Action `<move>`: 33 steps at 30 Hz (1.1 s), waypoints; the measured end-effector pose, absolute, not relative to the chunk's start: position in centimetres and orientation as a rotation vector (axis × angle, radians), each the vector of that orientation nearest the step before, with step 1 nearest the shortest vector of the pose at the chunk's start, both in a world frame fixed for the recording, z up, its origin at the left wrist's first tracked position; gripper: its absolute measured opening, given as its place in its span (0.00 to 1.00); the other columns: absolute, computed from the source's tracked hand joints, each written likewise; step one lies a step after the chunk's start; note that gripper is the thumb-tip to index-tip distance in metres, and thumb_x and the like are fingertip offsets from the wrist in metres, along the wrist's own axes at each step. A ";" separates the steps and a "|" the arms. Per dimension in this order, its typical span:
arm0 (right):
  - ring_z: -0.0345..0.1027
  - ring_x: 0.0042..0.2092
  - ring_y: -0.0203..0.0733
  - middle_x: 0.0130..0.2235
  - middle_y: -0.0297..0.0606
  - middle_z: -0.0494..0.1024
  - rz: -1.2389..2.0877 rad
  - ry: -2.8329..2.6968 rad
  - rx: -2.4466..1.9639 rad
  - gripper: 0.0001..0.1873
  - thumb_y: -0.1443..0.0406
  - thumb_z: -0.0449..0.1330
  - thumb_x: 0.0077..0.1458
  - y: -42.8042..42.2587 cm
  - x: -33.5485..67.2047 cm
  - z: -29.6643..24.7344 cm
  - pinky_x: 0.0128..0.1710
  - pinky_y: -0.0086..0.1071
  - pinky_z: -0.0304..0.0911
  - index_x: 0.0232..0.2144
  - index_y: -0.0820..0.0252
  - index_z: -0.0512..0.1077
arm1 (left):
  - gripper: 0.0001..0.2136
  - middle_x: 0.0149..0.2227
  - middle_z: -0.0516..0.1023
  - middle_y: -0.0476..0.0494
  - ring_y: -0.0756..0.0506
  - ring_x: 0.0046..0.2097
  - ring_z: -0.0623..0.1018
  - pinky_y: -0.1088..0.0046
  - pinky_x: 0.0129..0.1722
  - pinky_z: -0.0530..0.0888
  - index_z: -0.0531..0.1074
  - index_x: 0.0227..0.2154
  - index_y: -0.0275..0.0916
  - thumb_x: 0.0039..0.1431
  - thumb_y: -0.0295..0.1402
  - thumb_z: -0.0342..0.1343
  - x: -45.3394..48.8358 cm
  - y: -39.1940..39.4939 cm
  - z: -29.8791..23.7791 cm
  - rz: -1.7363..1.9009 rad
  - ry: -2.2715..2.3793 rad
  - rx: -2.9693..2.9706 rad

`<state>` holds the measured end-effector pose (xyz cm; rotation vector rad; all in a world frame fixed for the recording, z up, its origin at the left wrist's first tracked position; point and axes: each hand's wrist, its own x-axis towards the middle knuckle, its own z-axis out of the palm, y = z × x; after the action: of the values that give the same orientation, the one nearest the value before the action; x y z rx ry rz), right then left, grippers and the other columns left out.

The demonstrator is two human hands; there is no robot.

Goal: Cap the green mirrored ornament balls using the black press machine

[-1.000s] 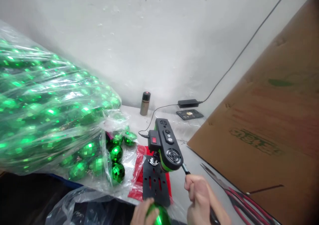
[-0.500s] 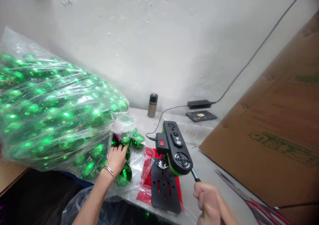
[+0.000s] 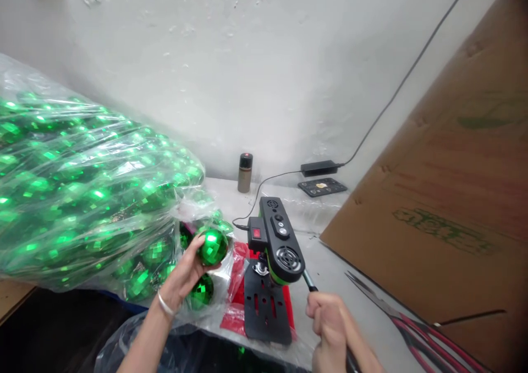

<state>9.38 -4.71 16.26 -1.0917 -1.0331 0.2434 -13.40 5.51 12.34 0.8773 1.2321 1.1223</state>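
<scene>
My left hand (image 3: 187, 271) is closed around a shiny green mirrored ball ornament (image 3: 213, 246), held near the mouth of a clear plastic bag (image 3: 136, 164) full of such balls. Another green ball (image 3: 202, 291) lies just below this hand. My right hand (image 3: 330, 323) grips a black-handled screwdriver (image 3: 312, 285); its metal shaft reaches up to the black machine (image 3: 284, 241) and the tip is hidden behind it. This machine has round vents, a red switch and a slotted black base plate (image 3: 268, 312), which stands on red plastic.
A brown bottle (image 3: 245, 173) with a black cap stands by the wall. Right of it are a black power adapter (image 3: 318, 168) and a phone-like dark slab (image 3: 322, 186). Red-handled shears (image 3: 396, 315) lie beside a large cardboard box (image 3: 437, 186).
My left hand has closed on a green ball and lifted it from the pile at the bag's mouth. My right hand still holds the screwdriver. The view has shifted slightly.
</scene>
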 end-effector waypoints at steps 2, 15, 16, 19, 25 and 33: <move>0.61 0.26 0.35 0.27 0.32 0.70 0.234 -1.076 -1.083 0.19 0.62 0.57 0.76 -4.5 9.8 16.6 0.28 0.34 0.53 0.28 0.55 0.67 | 0.25 0.56 0.87 0.33 0.35 0.53 0.87 0.58 0.50 0.87 0.77 0.56 0.38 0.66 0.51 0.65 -12.0 3.8 11.5 1.209 1.012 0.501; 0.64 0.26 0.32 0.26 0.29 0.68 0.143 -1.350 -0.959 0.18 0.70 0.53 0.75 -3.6 11.6 17.9 0.26 0.27 0.59 0.29 0.55 0.65 | 0.41 0.68 0.78 0.30 0.25 0.70 0.75 0.41 0.75 0.67 0.73 0.66 0.41 0.50 0.48 0.77 -3.7 -2.0 2.4 1.261 1.361 1.113; 0.64 0.27 0.32 0.26 0.30 0.68 0.138 -1.354 -0.958 0.18 0.70 0.54 0.75 -3.7 11.6 17.8 0.26 0.27 0.60 0.29 0.55 0.66 | 0.42 0.68 0.78 0.29 0.24 0.71 0.74 0.39 0.75 0.66 0.72 0.66 0.40 0.49 0.47 0.77 -3.6 -2.0 1.8 1.228 1.401 1.222; 0.65 0.27 0.32 0.26 0.30 0.69 0.125 -1.360 -0.945 0.18 0.71 0.54 0.75 -3.8 11.6 17.7 0.27 0.27 0.61 0.29 0.56 0.66 | 0.41 0.68 0.77 0.27 0.22 0.72 0.73 0.35 0.74 0.66 0.71 0.67 0.41 0.50 0.46 0.75 -3.6 -2.0 0.6 1.120 1.457 1.441; 0.65 0.26 0.32 0.26 0.30 0.69 0.122 -1.353 -0.952 0.17 0.72 0.54 0.74 -3.9 11.6 17.7 0.26 0.28 0.60 0.29 0.56 0.66 | 0.39 0.70 0.75 0.28 0.25 0.72 0.73 0.35 0.74 0.67 0.68 0.69 0.42 0.55 0.42 0.72 -3.1 -1.8 -0.1 1.113 1.458 1.567; 0.65 0.27 0.34 0.26 0.31 0.69 0.144 -1.345 -0.956 0.17 0.72 0.54 0.74 -3.9 11.6 17.3 0.27 0.30 0.60 0.30 0.56 0.68 | 0.38 0.69 0.76 0.26 0.23 0.72 0.73 0.36 0.73 0.69 0.71 0.68 0.41 0.54 0.39 0.73 -3.7 -1.4 0.9 1.024 1.375 1.662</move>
<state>11.64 -3.92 17.33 -0.9565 -1.3451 0.1440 -3.72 -1.42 0.89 1.6621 1.3748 1.0239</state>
